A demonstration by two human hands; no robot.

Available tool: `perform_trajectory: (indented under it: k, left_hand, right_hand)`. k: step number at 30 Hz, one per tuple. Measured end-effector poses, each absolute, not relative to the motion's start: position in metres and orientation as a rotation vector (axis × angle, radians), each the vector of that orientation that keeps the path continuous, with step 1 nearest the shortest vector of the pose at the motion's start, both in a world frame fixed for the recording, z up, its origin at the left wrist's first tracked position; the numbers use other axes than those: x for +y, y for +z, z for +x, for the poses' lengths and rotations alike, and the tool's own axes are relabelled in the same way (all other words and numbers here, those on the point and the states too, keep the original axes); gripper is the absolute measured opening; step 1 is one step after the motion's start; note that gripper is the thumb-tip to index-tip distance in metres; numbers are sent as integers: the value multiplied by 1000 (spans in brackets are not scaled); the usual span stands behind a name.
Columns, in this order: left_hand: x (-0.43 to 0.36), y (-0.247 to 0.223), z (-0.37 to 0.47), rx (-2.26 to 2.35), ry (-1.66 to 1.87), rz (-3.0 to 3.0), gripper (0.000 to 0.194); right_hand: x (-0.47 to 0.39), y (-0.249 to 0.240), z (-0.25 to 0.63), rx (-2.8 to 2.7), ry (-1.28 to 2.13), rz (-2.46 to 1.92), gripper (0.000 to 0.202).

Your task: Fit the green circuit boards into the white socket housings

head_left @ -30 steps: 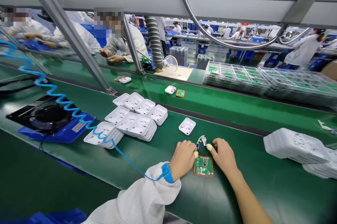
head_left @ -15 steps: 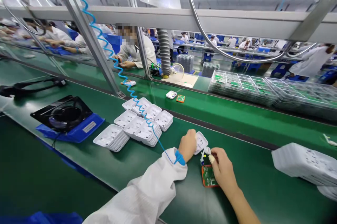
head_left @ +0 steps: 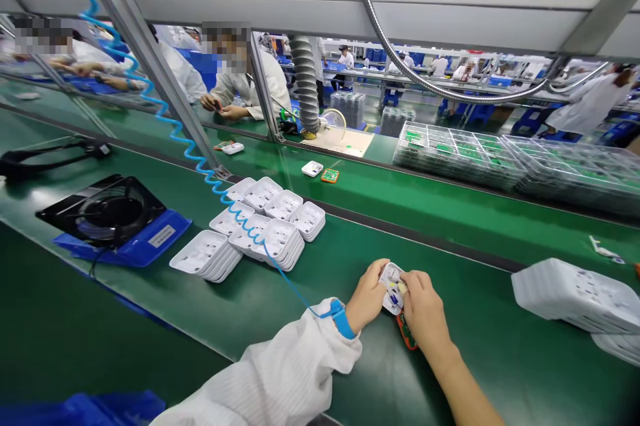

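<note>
A small white plastic housing (head_left: 393,309) is tilted up above the green bench in the middle of the view. My left hand (head_left: 367,298) grips its left edge, with a blue wrist strap (head_left: 343,319) around the wrist. At the opposite edge, my right hand (head_left: 424,305) has its fingers closed around the side, and the thumb reaches inside. A round white part (head_left: 392,273) and a small dark blue piece lie within the housing. Under my right hand, a green circuit board (head_left: 406,333) in an orange-red frame rests on the bench, partly covered.
Stacks of white housings stand left (head_left: 260,233) and right (head_left: 575,296). A black fan (head_left: 120,209) sits on a blue box. The coiled blue cord (head_left: 200,163) crosses the left side. Clear trays (head_left: 460,159) of boards stand behind; co-workers (head_left: 245,86) sit beyond the rail.
My left hand has lifted the housing off the bench and tilted it. My right hand has brought the round white part with its wires into it. The view has shifted slightly.
</note>
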State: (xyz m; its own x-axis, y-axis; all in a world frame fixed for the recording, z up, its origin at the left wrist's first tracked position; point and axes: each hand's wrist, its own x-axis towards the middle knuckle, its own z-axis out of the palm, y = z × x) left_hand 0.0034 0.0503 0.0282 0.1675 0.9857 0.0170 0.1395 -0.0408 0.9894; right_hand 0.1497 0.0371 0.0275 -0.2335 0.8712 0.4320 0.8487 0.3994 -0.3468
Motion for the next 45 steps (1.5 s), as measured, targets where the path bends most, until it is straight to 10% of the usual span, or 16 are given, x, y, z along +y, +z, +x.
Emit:
perform_trajectory:
  k: [12,24,30,45]
  left_hand:
    - [46,38,1,1168,920,1412,57]
    - [45,45,0,1180,997,1568,16]
    - [48,41,2,1347,1087,1477,13]
    - [46,38,4,1352,977,1417,15]
  right_hand:
    - [37,30,154,-2125,74,-1434,28]
    - [41,41,165,-1929,856,-1363,22]
    - [35,43,153,-1982,262,-1395,17]
    - [35,26,142,-2221,72,-1426,13]
